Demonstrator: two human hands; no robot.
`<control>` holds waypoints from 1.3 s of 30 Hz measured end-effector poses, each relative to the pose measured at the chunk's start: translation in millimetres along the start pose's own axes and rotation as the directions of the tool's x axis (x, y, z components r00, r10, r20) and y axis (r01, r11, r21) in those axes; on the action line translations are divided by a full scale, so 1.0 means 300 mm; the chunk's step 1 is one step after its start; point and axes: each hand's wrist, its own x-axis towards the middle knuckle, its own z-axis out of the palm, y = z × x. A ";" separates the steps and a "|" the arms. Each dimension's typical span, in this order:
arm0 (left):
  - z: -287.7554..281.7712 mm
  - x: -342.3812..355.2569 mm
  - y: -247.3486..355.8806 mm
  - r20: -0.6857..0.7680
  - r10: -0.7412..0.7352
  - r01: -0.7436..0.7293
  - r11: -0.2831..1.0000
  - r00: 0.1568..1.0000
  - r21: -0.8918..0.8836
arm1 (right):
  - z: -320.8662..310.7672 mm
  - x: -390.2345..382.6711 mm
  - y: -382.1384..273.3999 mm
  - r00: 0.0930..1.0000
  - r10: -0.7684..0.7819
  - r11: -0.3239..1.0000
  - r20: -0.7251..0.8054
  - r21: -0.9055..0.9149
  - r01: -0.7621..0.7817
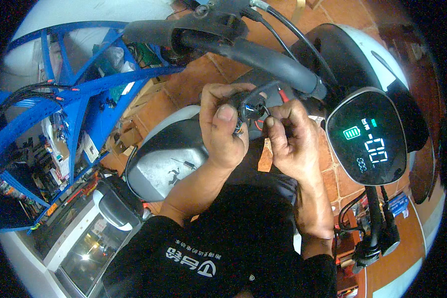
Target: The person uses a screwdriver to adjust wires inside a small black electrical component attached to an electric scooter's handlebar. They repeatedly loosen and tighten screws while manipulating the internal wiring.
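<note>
My left hand (224, 131) is closed around a dark part (253, 107) with thin coloured wires showing at its open side. It looks like a handlebar switch housing, though the fingers hide much of it. Close beside it, my right hand (295, 139) pinches with thumb and forefinger at the wires; a thin light strand (266, 110) shows at the fingertips. A red-sleeved tip (283, 94) sticks up just behind the right fingers. A thin red wire (259, 126) loops between the two hands.
Beyond my hands runs the black handlebar (253, 57) with cables (303, 37). A lit display (367, 136) on the right shows a green battery symbol. Left are blue shelves (74, 107) crowded with parts and a black-and-grey scooter panel (164, 161). Orange tiles (193, 84) cover the floor.
</note>
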 end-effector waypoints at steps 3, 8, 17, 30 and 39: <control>0.014 -0.005 -0.002 -0.004 -0.023 0.023 0.997 1.000 -0.068 | -0.005 0.000 0.004 1.000 -0.009 0.999 -0.006 0.032 0.009; 0.037 -0.016 -0.022 -0.063 0.006 -0.010 0.998 0.998 -0.055 | 0.053 -0.017 -0.039 0.966 0.217 0.942 -0.139 0.289 -0.170; 0.016 0.013 -0.006 -0.072 -0.013 0.010 0.999 0.997 -0.038 | 0.057 0.003 -0.054 0.973 0.222 0.936 -0.062 0.295 -0.195; 0.022 0.000 -0.003 -0.047 -0.038 0.032 0.993 0.998 -0.115 | 0.021 0.012 -0.053 0.983 0.181 0.943 -0.003 0.285 -0.173; 0.024 -0.005 -0.012 -0.047 0.053 -0.052 0.998 0.998 0.018 | 0.037 0.003 -0.009 0.986 0.140 0.981 -0.089 0.146 -0.126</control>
